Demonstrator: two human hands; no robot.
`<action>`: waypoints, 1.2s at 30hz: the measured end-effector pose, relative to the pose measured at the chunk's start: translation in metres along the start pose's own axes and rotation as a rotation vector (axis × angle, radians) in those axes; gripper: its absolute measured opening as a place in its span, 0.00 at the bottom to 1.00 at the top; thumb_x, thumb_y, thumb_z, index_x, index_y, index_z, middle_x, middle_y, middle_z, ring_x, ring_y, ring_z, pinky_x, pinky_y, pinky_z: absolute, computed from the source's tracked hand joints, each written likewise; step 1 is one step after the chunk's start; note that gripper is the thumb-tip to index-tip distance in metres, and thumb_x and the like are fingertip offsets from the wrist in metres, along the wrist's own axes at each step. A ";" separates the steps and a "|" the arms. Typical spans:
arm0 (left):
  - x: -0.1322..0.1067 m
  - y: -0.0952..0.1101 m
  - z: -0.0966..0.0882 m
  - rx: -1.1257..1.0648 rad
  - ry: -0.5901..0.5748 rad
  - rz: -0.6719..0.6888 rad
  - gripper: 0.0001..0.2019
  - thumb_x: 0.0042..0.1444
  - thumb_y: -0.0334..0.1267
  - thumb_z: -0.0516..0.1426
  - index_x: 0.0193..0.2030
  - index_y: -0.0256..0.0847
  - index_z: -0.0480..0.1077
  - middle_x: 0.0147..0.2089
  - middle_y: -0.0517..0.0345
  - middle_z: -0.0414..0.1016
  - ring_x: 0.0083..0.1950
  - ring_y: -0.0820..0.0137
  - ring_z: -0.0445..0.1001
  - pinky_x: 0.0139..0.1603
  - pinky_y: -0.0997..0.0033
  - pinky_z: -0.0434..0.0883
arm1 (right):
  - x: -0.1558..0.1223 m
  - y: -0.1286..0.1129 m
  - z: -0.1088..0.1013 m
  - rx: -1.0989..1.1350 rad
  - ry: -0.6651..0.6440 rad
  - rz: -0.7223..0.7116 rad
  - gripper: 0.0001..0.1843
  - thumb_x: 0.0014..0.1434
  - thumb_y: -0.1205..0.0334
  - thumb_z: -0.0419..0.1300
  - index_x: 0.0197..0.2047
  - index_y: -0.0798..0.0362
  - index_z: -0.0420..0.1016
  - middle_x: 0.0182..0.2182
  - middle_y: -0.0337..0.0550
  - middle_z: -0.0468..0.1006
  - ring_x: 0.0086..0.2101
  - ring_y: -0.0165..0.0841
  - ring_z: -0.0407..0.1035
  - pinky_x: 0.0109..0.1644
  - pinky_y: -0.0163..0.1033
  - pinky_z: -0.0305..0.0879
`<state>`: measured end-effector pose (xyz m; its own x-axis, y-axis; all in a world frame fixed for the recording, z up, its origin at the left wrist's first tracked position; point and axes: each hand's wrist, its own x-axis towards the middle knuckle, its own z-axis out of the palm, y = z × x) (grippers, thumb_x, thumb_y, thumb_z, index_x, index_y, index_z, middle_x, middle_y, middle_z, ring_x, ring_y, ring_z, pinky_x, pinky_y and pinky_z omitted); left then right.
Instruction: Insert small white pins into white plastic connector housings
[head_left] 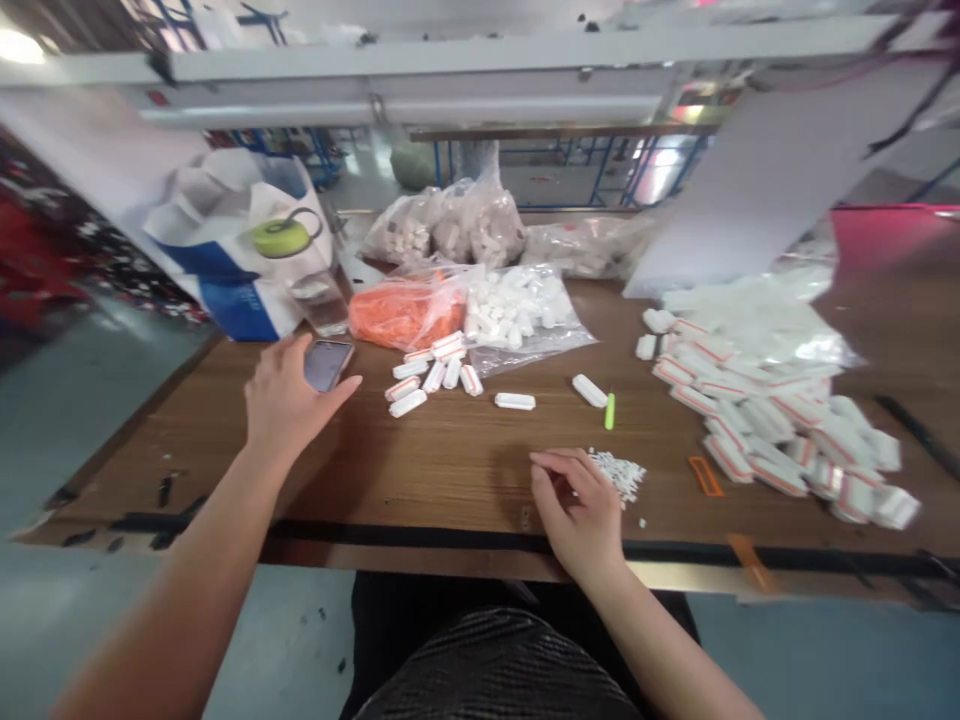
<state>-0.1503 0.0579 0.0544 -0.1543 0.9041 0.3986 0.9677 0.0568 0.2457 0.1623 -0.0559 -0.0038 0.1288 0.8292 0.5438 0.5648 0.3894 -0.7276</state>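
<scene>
My left hand point(289, 395) is closed round the edges of a smartphone point(328, 365) at the left of the table, its thumb along the near side. The phone's dark screen faces up. My right hand point(581, 505) rests near the table's front edge, thumb and index fingertips close together; anything between them is too small to make out. Against its far side lies a heap of tiny white pieces point(621, 475). Farther back are a lime-green tool handle point(610, 411), a white case point(589, 391) and another white case point(515, 401). Several white and orange cases point(433, 376) lie between the hands.
A large pile of white cases with orange strips point(780, 420) covers the right side. Behind stand a bag of orange parts point(409, 308), a bag of white parts point(517, 305) and a paper bag point(240, 245). An orange frame point(705, 477) lies near the front edge.
</scene>
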 end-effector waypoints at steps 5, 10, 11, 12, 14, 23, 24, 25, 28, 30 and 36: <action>-0.016 0.074 0.004 -0.353 0.045 0.329 0.22 0.58 0.47 0.60 0.59 0.48 0.67 0.63 0.56 0.68 0.65 0.55 0.65 0.68 0.51 0.61 | 0.003 -0.006 -0.010 -0.017 0.052 -0.066 0.08 0.61 0.68 0.58 0.39 0.52 0.78 0.32 0.43 0.79 0.28 0.29 0.73 0.30 0.35 0.71; -0.027 0.130 0.025 -0.636 -0.066 0.447 0.12 0.59 0.44 0.59 0.48 0.44 0.74 0.52 0.56 0.78 0.55 0.61 0.75 0.61 0.57 0.68 | 0.019 0.021 -0.070 -0.213 0.099 -0.017 0.07 0.61 0.64 0.59 0.36 0.51 0.80 0.30 0.42 0.80 0.28 0.31 0.72 0.31 0.36 0.69; -0.029 0.135 0.031 -0.684 -0.080 0.460 0.11 0.59 0.43 0.59 0.46 0.43 0.75 0.50 0.55 0.79 0.54 0.62 0.75 0.60 0.57 0.69 | 0.025 0.031 -0.084 -0.266 0.145 0.011 0.08 0.60 0.62 0.59 0.36 0.52 0.80 0.30 0.42 0.80 0.28 0.31 0.72 0.32 0.37 0.69; -0.032 0.139 0.038 -0.713 -0.098 0.467 0.10 0.59 0.42 0.59 0.45 0.43 0.75 0.49 0.55 0.80 0.53 0.62 0.76 0.58 0.58 0.70 | 0.031 0.041 -0.097 -0.309 0.162 0.077 0.09 0.60 0.60 0.59 0.36 0.52 0.80 0.30 0.43 0.80 0.29 0.32 0.72 0.33 0.37 0.69; -0.038 0.142 0.051 -0.748 -0.125 0.461 0.07 0.59 0.40 0.59 0.43 0.44 0.75 0.48 0.55 0.80 0.51 0.63 0.76 0.56 0.58 0.71 | 0.045 0.061 -0.116 -0.358 0.115 0.194 0.11 0.59 0.57 0.59 0.36 0.53 0.80 0.29 0.43 0.80 0.26 0.32 0.71 0.32 0.39 0.68; -0.053 0.134 0.079 -0.751 -0.193 0.472 0.05 0.60 0.36 0.57 0.37 0.43 0.75 0.39 0.55 0.80 0.44 0.63 0.77 0.50 0.57 0.72 | 0.096 0.088 -0.078 -0.534 -0.334 0.329 0.10 0.54 0.59 0.60 0.37 0.51 0.81 0.32 0.43 0.83 0.31 0.35 0.74 0.33 0.37 0.64; -0.053 0.134 0.079 -0.760 -0.193 0.474 0.05 0.60 0.36 0.57 0.36 0.43 0.75 0.39 0.55 0.80 0.44 0.63 0.77 0.50 0.58 0.72 | 0.098 0.088 -0.072 -0.551 -0.344 0.330 0.10 0.53 0.61 0.60 0.36 0.52 0.81 0.31 0.43 0.83 0.31 0.35 0.74 0.33 0.37 0.63; -0.053 0.134 0.079 -0.766 -0.197 0.473 0.05 0.60 0.36 0.57 0.36 0.44 0.75 0.39 0.55 0.80 0.44 0.63 0.77 0.49 0.58 0.72 | 0.101 0.089 -0.068 -0.562 -0.344 0.331 0.09 0.52 0.62 0.60 0.36 0.52 0.81 0.31 0.43 0.82 0.30 0.35 0.74 0.32 0.37 0.62; -0.051 0.134 0.080 -0.786 -0.212 0.456 0.05 0.60 0.36 0.57 0.36 0.44 0.75 0.39 0.55 0.80 0.43 0.63 0.77 0.48 0.59 0.72 | 0.108 0.090 -0.067 -0.592 -0.321 0.331 0.11 0.51 0.65 0.58 0.37 0.53 0.80 0.30 0.43 0.82 0.30 0.35 0.73 0.33 0.38 0.61; -0.050 0.133 0.081 -0.809 -0.211 0.444 0.05 0.60 0.37 0.57 0.36 0.44 0.75 0.38 0.55 0.80 0.42 0.64 0.77 0.48 0.60 0.72 | 0.115 0.091 -0.075 -0.612 -0.295 0.336 0.12 0.52 0.65 0.57 0.38 0.53 0.80 0.30 0.43 0.82 0.30 0.35 0.73 0.33 0.38 0.61; -0.047 0.130 0.085 -0.890 -0.268 0.406 0.06 0.60 0.37 0.57 0.36 0.43 0.75 0.37 0.56 0.79 0.39 0.67 0.75 0.40 0.67 0.72 | 0.127 0.096 -0.121 -0.664 -0.337 0.357 0.09 0.52 0.60 0.60 0.31 0.51 0.82 0.24 0.42 0.81 0.27 0.36 0.73 0.31 0.38 0.61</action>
<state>0.0000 0.0586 -0.0080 0.3092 0.8563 0.4138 0.4203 -0.5133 0.7482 0.3317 0.0381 0.0460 0.2001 0.9751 0.0956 0.9138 -0.1505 -0.3771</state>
